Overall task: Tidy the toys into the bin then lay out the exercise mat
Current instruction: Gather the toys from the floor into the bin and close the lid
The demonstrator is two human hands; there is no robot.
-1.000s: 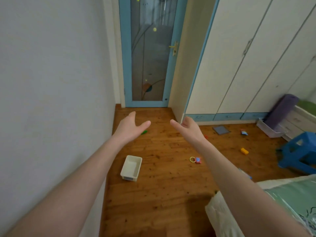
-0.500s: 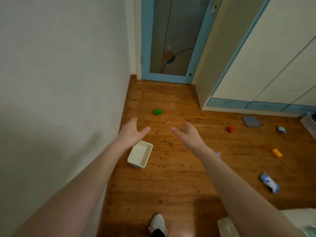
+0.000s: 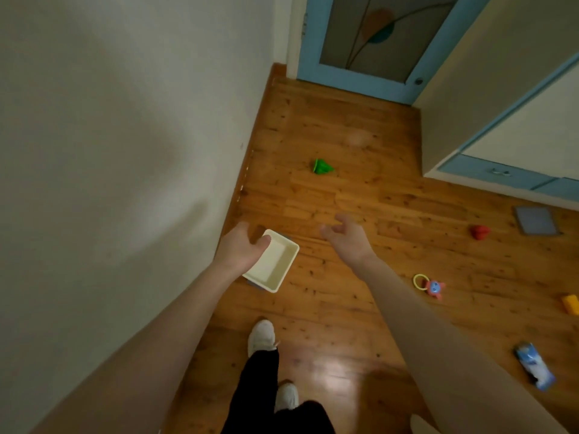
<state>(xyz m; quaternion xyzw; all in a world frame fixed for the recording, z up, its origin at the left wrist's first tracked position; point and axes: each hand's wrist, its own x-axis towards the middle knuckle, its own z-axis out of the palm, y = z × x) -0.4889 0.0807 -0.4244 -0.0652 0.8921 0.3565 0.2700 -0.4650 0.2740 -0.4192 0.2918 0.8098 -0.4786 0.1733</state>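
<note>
Barely begun, judging by the floor. Noted cream bin (image 3: pixel 277 264) near, close to the left wall, open side up, nothing inside. Found left hand (image 3: pixel 239 250) overlapping the bin's near-left corner, fingers relaxed and loosely spread, thumb toward the rim, holding nothing. Cannot tell whether touching or only hovering above. Found right hand (image 3: pixel 344 238) just right of the bin and apart from it, fingers loosely curled, also holding nothing.

Counted things loose on the wood floor (image 3: pixel 344 136), none in hand:
- green toy (image 3: pixel 322 167), far, toward the door (image 3: pixel 354 78)
- red toy (image 3: pixel 479 232), well right
- flat grey square (image 3: pixel 535 224), just right of the red toy, near the wardrobe base (image 3: pixel 501 175)
- pink-and-blue rattle with yellow ring (image 3: pixel 434 288), right of the right forearm
- yellow block (image 3: pixel 571 303), cut off at the right edge
- blue-and-white packet (image 3: pixel 534 368), near right

Cannot tell whether the grey square counts as a toy.

Looked for the exercise mat: not in view, so nothing laid out. Noted white shoes (image 3: pixel 261 336) and dark trouser legs near, toes pointing toward the bin.

Judged tally: no toy binned yet, every toy left to collect, mat stage wholly ahead. Likely step in hand: reaching for the bin, perhaps to carry it round to the toys.
</note>
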